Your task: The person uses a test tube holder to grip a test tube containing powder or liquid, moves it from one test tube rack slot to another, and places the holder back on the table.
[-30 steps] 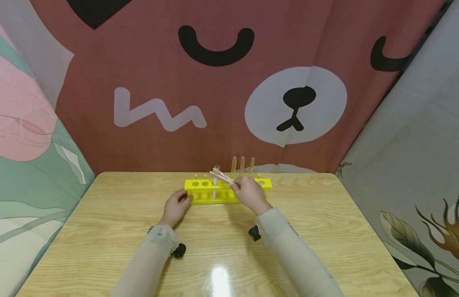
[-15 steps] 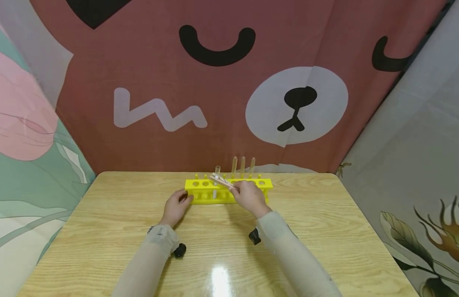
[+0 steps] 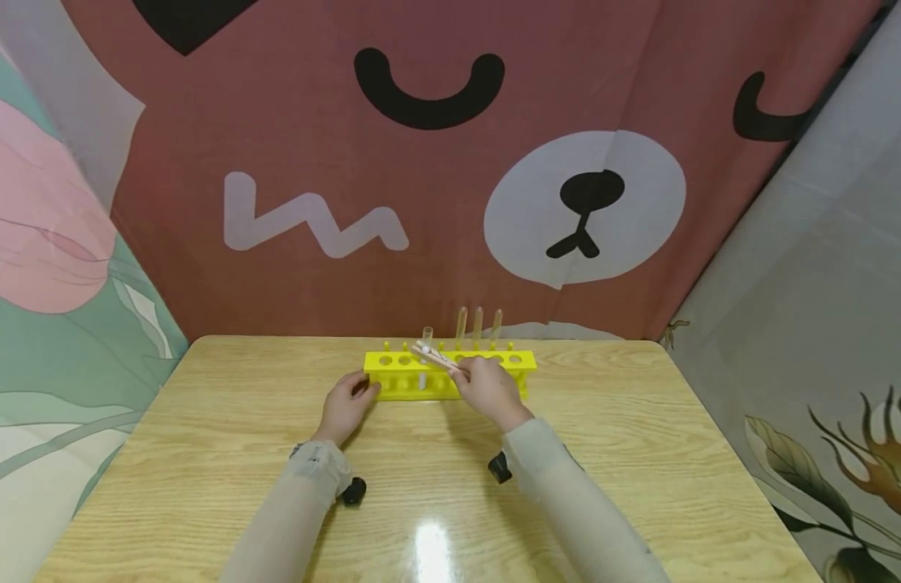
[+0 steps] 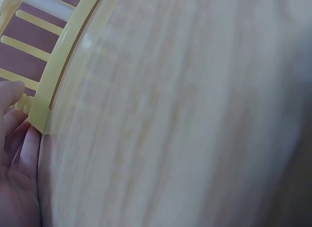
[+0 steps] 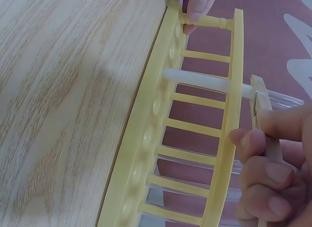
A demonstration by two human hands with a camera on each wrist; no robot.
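A yellow test tube rack (image 3: 450,394) stands near the table's back edge. My left hand (image 3: 344,406) grips its left end, fingers curled round the end post, as the right wrist view (image 5: 192,10) shows too. In one hole stands a test tube (image 5: 202,80) with white contents. My right hand (image 3: 491,390) holds a wooden clamp (image 3: 439,357) whose tip lies at that tube's upper part, just above the rack's top bar. In the right wrist view my fingers and thumb pinch the clamp (image 5: 260,90). Whether its jaws grip the tube tightly, I cannot tell.
Several clear tubes (image 3: 478,324) stand upside down on pegs along the rack's back side. Behind the wooden table (image 3: 421,461) hangs a reddish cloth (image 3: 312,291) with a bear print; patterned cloths hang at both sides.
The clamp tip and my right hand have moved slightly down, so that the clamp lies lower on the white-filled tube, closer to the rack's top. My left hand has stayed on the rack's end.
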